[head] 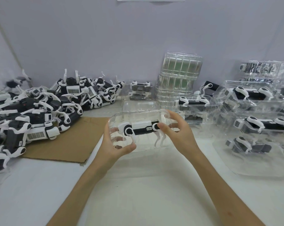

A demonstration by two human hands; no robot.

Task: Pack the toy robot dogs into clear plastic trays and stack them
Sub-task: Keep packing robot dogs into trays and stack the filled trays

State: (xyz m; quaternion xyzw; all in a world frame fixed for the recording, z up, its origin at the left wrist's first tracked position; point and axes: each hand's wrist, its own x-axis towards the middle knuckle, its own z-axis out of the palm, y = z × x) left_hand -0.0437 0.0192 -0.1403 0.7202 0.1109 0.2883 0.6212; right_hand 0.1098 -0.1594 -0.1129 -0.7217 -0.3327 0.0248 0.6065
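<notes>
Fingers point(128, 147) of the left hand point(113, 147) grip the left end of the clear tray point(147, 145). Inside lies the toy robot dog point(142, 128), long axis left-to-right. The right hand point(177, 132) clasps the tray's right end, thumb on the dog's hip, nearer the packed stacks point(252, 95).

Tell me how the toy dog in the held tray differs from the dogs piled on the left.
The held toy dog sits alone inside a clear tray; the piled dogs lie loose, tangled, untrayed. Its legs point down; theirs stick out every way. Both are black and white.
</notes>
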